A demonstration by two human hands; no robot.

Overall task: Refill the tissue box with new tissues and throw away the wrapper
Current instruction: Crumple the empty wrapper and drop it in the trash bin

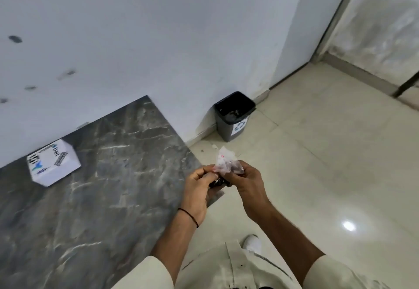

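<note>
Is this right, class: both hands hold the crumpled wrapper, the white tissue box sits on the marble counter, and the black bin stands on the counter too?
Not quite. The head view shows the black bin on the floor by the wall, not on the marble counter. The rest holds: left hand and right hand hold the wrapper; the tissue box sits on the counter.

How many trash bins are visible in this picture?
1: the black bin stands on the floor against the wall, beyond the table corner. None other shows.

desk (102,186): dark grey marble, white veins | tissue box (54,163): white, blue-black print | bin (234,116): black | floor (328,164): glossy cream tile
</note>
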